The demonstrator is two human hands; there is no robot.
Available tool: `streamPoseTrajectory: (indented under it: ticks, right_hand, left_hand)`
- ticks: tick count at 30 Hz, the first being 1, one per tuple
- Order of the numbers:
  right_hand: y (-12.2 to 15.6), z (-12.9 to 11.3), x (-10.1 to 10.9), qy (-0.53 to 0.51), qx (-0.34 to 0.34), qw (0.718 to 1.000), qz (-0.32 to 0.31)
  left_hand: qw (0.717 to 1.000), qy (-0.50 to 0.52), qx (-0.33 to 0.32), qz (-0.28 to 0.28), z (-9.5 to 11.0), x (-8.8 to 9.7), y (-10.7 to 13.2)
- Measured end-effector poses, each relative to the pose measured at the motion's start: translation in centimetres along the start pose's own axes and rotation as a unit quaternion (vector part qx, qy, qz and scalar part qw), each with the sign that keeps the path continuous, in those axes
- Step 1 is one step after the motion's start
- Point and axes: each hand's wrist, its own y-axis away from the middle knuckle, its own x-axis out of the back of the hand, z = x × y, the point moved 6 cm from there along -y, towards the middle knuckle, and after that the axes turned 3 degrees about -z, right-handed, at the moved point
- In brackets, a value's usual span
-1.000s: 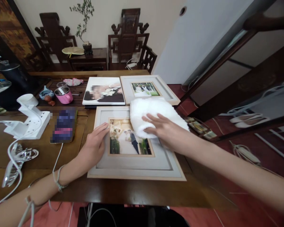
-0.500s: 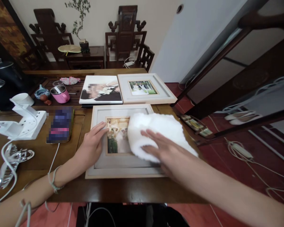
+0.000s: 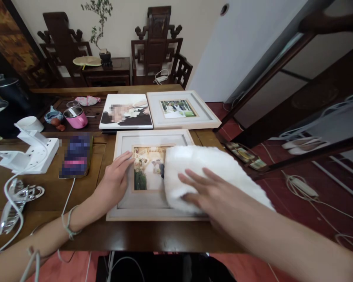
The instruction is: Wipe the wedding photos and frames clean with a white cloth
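A pale wooden picture frame (image 3: 141, 203) with a wedding photo lies flat on the dark wooden table (image 3: 153, 237), near its front edge. My left hand (image 3: 117, 182) rests flat on the frame's left mat, fingers stretched toward the photo. My right hand (image 3: 211, 194) lies flat on a fluffy white cloth (image 3: 211, 166), fingers spread, pressing it onto the frame's right half. The cloth covers the frame's right side and hangs past the table's right edge.
Behind lie a frameless photo print (image 3: 126, 111) and a second pale frame (image 3: 181, 109). To the left are a phone (image 3: 75, 155) on a cable, a white power strip (image 3: 32, 152), a pink cup (image 3: 75, 116) and a silver sandal (image 3: 14, 201). Dark carved chairs (image 3: 157, 47) stand at the wall.
My right hand has drawn the white cloth down across the frame, from its upper right corner toward the near right edge. My left hand has stayed on the frame's left side.
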Motion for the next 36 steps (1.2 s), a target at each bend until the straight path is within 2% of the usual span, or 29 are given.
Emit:
streamPoseTrajectory:
  ticks: [4,7,11,13,16,18,20,23,27,30,33,36]
  right_hand:
    - [2.2,-2.9,0.1,-0.066,0.001,0.998,-0.01]
    - [1.5,-2.7,0.0,-0.08,-0.035,0.996,-0.031]
    - [-2.0,0.8,-0.5,-0.003,-0.103,0.991,-0.084]
    - [-4.0,3.1,-0.5,0.045,-0.129,0.987,-0.079]
    - [-6.3,5.6,-0.5,0.096,-0.129,0.985,-0.054]
    - [-7.1,6.0,-0.5,0.113,-0.112,0.986,-0.049]
    - [-6.9,5.4,-0.7,0.115,-0.092,0.987,-0.058]
    - [-4.6,2.8,-0.9,0.088,-0.063,0.992,-0.067]
    - [0.5,-2.2,-0.1,0.008,-0.002,1.0,-0.012]
    - [2.9,-4.6,0.4,-0.039,0.028,0.999,0.016]
    - [2.1,-4.4,0.1,-0.045,0.008,0.999,0.005]
    - [-1.1,-1.7,-0.5,-0.012,-0.042,0.999,-0.032]
  left_hand:
    - [1.0,-0.001,0.0,-0.004,-0.1,-0.1,0.0]
    - [1.0,-0.001,-0.01,-0.009,-0.1,-0.1,0.1]
    - [1.0,-0.004,-0.009,-0.013,-0.2,0.1,0.1]
    - [1.0,-0.001,-0.01,-0.015,-0.2,0.0,0.0]
    - [1.0,0.006,-0.019,-0.009,0.0,0.0,0.0]
    - [1.0,0.007,-0.02,-0.003,0.0,0.0,-0.1]
    - [1.0,0.006,-0.015,-0.001,-0.1,0.0,-0.1]
    - [1.0,0.005,-0.001,-0.003,-0.2,0.0,-0.1]
    - [1.0,-0.002,0.019,-0.008,-0.3,-0.1,-0.1]
    - [1.0,-0.008,0.026,-0.003,-0.4,-0.2,0.0]
    - [1.0,-0.01,0.016,0.008,-0.6,-0.3,0.1]
    - [1.0,-0.003,0.008,0.018,-0.8,-0.4,0.1]
